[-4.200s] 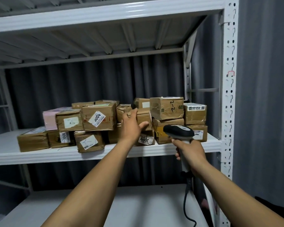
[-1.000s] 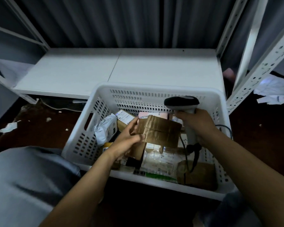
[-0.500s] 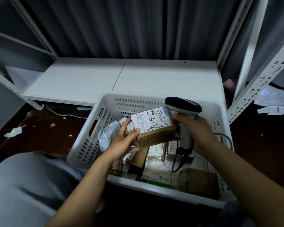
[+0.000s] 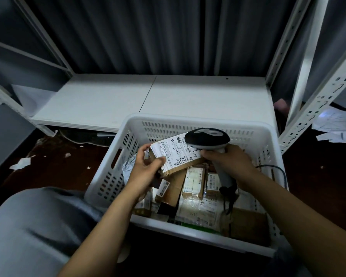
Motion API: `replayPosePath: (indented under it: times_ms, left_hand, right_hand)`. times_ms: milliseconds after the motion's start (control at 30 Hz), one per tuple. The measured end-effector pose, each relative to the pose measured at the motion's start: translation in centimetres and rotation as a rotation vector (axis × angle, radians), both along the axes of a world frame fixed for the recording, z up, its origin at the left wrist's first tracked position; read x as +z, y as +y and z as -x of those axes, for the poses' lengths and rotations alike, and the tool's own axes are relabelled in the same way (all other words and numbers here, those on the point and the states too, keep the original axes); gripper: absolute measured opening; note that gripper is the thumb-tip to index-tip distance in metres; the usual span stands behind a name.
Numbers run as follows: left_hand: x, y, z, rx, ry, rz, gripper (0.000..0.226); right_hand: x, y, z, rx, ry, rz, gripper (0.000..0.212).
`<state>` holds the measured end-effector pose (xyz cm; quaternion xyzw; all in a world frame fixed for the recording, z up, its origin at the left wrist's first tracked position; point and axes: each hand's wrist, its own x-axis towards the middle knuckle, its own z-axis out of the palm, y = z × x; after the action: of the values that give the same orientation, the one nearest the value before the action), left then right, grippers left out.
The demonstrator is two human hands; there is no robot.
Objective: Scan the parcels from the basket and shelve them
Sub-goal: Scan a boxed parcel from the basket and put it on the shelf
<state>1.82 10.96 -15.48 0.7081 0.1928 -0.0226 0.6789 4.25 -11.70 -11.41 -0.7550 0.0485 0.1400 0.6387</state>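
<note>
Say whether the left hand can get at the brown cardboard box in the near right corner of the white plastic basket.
Probably not at once: the left hand grips the white-labelled cardboard parcel, and the grey scanner in the right hand hangs between it and the brown box.

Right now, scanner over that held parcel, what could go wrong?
1. The scanner head covers part of the label on the parcel, so the read may miss.
2. The left hand pinches only the parcel's left end; it could drop back into the basket.
3. The cable trailing below the right hand might snag on parcels.
</note>
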Motion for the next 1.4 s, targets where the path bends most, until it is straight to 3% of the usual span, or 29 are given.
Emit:
replayPosePath:
  times_ms: [267,533,900,1167,1400]
  left_hand:
    - [-0.3,3.1,-1.1,0.132,-0.077,-0.187,0.056]
    - [-0.9,4.6,-1.6,0.145,-0.093,-0.175,0.057]
    - [-1.2,4.7,-1.8,0.105,-0.088,-0.217,0.059]
    - [0.3,4.3,-1.9,0.163,-0.116,-0.112,0.049]
    - [5.7,3.8,-1.1,0.199,-0.115,-0.005,0.036]
  right_hand:
    - [1.1,-0.7,-0.6,0.136,-0.037,0.188,0.020]
    - [2.0,-1.1,-0.8,0.210,-0.068,0.301,0.026]
    - [2.4,-0.9,-1.5,0.183,-0.054,0.293,0.028]
    - [3.0,0.3,-1.3,0.157,-0.066,0.203,0.022]
    - [4.7,3.0,-0.3,-0.065,-0.112,0.036,0.006]
